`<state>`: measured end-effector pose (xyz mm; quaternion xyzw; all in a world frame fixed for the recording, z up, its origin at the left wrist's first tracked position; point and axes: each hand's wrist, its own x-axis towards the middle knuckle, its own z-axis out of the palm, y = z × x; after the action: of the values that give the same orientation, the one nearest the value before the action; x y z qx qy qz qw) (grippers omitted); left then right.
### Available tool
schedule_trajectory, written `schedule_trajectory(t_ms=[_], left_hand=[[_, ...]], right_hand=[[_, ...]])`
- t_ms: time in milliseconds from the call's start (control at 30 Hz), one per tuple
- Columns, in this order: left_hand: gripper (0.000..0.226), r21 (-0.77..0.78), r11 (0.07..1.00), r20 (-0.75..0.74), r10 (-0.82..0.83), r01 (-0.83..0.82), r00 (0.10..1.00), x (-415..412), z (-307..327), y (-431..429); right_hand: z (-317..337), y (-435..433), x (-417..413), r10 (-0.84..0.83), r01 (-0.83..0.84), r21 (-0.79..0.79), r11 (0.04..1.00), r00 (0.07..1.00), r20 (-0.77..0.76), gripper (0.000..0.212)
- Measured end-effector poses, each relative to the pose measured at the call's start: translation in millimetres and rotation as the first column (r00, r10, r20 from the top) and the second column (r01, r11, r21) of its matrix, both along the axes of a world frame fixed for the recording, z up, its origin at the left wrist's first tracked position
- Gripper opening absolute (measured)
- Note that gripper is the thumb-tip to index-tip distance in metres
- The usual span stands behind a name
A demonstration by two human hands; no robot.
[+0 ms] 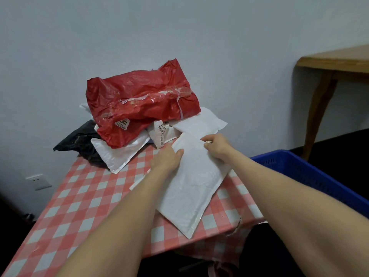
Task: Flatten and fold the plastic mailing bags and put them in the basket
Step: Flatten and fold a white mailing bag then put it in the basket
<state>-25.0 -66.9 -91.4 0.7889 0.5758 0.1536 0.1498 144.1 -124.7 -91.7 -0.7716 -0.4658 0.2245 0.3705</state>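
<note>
A white padded mailing bag lies flat on the checked table, one corner past the front edge. My left hand rests on its upper left part with fingers laid flat. My right hand pinches the bag's far edge with curled fingers. Behind them is a heap of bags: a crumpled red bag on top, white bags beneath, a black bag at the left. The blue basket stands to the right of the table, below its level.
The red-and-white checked tablecloth covers a small table pushed against a grey wall. A wooden table stands at the far right. A wall socket sits low on the left.
</note>
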Motion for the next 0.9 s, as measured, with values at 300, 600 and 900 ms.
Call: schedule_trajectory(t_ms=[300, 600, 900], left_hand=[[0.039, -0.076, 0.949, 0.165, 0.314, -0.305, 0.935, 3.4, -1.8, 11.5], [0.036, -0.252, 0.888, 0.333, 0.452, -0.384, 0.827, 2.4, -8.5, 6.7], [0.047, -0.242, 0.934, 0.419, 0.343, -0.261, 0.841, 1.2, -20.1, 3.5]], right_hand=[[-2.1, -11.5, 9.5, -0.237, 0.230, -0.087, 0.969, 0.968, -0.078, 0.057], [-10.9, -9.4, -6.9, -0.065, 0.069, 0.003, 0.998, 0.959, -0.275, 0.042], [-8.5, -6.7, -12.0, -0.131, 0.126, -0.036, 0.991, 0.975, -0.179, 0.036]])
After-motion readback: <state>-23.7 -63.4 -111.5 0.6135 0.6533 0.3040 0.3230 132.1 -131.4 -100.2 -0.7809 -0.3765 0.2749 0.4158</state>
